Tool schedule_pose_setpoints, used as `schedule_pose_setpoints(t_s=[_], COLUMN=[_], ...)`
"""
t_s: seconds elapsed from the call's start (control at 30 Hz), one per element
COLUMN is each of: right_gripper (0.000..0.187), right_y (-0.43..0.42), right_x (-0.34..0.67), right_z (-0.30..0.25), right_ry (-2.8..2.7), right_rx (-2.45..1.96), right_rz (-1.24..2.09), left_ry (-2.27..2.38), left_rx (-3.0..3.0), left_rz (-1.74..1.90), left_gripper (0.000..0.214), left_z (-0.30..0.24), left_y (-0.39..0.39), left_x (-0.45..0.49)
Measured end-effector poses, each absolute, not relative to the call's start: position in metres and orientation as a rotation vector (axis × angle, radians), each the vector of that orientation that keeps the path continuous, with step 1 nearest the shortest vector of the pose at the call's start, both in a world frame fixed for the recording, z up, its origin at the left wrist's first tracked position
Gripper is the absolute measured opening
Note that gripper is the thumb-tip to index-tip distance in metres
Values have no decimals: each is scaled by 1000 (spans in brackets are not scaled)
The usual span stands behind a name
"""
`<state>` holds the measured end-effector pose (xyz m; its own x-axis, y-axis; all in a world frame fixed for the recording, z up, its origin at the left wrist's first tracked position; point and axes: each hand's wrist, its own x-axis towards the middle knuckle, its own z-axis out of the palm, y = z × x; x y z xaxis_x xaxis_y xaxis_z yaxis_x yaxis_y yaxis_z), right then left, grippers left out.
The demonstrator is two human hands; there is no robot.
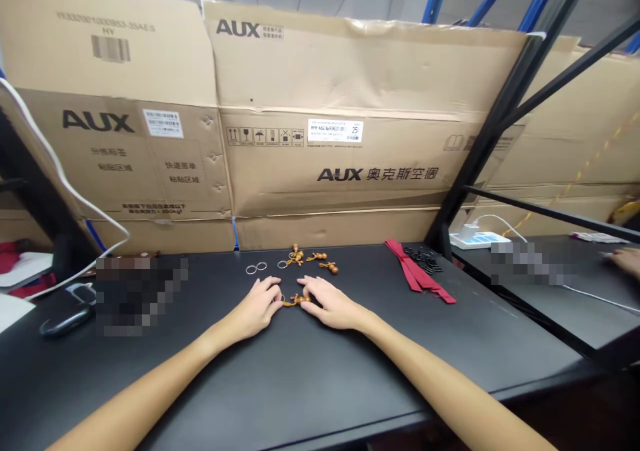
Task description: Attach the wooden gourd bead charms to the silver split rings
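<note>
On the black tabletop, my left hand [257, 309] is closed, its thumb and index finger pinching a small metal ring, mostly covered by the fingertips. Facing it, my right hand [333, 302] holds a small brown gourd-shaped pendant [300, 299] between thumb and fingers. A yellowish cord runs from the pendant towards my left fingertips. Just beyond my hands lie more gourd pendants [329, 267] with similar cords. Loose metal key rings [256, 268] rest to the left of them.
Red ribbon strips [417, 272] lie at the back right beside a pile of black cords [423, 260]. A black computer mouse [67, 320] sits at the left. Cardboard panels [340, 198] stand behind the table. Beyond a black frame are a power strip [479, 240] and another person's hand [625, 261].
</note>
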<state>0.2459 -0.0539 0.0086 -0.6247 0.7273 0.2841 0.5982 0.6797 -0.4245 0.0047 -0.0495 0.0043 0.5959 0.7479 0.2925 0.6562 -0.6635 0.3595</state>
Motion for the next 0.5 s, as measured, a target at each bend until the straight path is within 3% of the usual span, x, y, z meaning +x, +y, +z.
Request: schedule_pose_setpoints(t_s=[0.13, 0.5], right_gripper=[12, 13], right_y=[-43, -53], right_x=[249, 245], right_z=[2, 6], right_ry=[-2362, -2451], right_rx=[-1167, -1012], right_rz=[320, 386], left_ry=[1157, 1185], left_rx=[2603, 2569], left_rz=[588, 582], left_gripper=[16, 18], left_z=[5, 3], left_y=[-49, -50], left_x=[3, 4])
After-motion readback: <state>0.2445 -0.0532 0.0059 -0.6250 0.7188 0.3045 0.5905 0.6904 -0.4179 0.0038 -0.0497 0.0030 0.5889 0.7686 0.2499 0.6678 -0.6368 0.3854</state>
